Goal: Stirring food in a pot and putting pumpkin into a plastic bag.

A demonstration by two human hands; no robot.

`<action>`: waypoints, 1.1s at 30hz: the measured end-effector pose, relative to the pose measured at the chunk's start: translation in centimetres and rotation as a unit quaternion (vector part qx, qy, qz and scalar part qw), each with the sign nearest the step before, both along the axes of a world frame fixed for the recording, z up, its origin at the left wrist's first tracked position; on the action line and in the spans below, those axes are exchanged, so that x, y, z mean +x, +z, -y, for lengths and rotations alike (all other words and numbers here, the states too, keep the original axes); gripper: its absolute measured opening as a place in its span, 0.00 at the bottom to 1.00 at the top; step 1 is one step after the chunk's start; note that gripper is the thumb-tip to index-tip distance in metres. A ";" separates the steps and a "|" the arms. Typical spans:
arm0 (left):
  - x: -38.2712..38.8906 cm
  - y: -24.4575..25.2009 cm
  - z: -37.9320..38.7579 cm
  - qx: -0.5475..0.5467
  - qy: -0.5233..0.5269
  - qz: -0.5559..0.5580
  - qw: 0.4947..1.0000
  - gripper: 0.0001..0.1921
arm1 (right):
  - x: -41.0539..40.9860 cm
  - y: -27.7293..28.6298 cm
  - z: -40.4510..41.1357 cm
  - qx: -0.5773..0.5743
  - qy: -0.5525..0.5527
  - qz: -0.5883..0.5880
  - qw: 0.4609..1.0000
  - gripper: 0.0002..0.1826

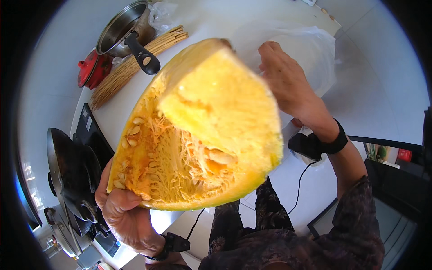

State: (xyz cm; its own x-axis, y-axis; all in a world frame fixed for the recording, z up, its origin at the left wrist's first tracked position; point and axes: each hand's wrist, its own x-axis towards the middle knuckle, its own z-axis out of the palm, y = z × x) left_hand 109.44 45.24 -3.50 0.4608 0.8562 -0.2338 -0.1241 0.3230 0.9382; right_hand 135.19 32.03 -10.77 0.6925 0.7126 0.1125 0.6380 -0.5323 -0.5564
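A large cut piece of pumpkin (209, 135) fills the middle of the view, held up with its orange-yellow flesh towards me. Stringy pulp and several pale seeds (133, 131) show in its hollow, and a strip of green-yellow rind runs along the lower edge. My left hand (126, 216) grips its lower left corner, thumb on the flesh side. To the right, my right hand (290, 81) is beside the pumpkin's edge, over a translucent white plastic bag (317, 60). Its palm is turned away, so whether it touches the pumpkin or the bag is hidden.
On the white counter (209, 17) are a steel saucepan (123, 30) with a black handle, a straw whisk broom (114, 81) and a red lidded pot (92, 69). Dark woks (72, 168) stand at the left. A black cord (298, 195) hangs below my right wrist.
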 end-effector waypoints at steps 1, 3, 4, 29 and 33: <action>-0.2 0.2 -0.1 0.001 0.000 -0.001 1.000 0.33 | -0.1 -0.2 0.1 0.043 0.033 0.006 0.998 0.42; -0.7 0.5 -0.5 -0.030 -0.054 0.021 0.998 0.36 | -0.2 -0.3 0.0 0.087 0.066 0.013 0.994 0.42; -0.7 0.7 -0.4 -0.029 -0.054 0.022 0.998 0.36 | -0.4 -0.3 -0.4 0.073 0.060 0.006 0.996 0.39; 3.1 -1.8 2.2 -0.094 -0.095 -0.031 0.991 0.28 | 2.2 2.2 4.7 0.241 0.024 -0.167 0.956 0.19; 2.8 -2.5 2.1 -0.109 -0.087 -0.047 0.989 0.29 | 3.9 0.5 2.7 0.182 0.004 0.142 0.973 0.30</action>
State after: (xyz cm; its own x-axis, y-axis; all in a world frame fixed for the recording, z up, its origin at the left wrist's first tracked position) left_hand 112.20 43.18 -5.96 0.5643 0.6901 -0.4531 0.0352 0.5282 0.8484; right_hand 139.07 29.32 -10.26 0.5920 0.5952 0.5435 0.7964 -0.3281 -0.5081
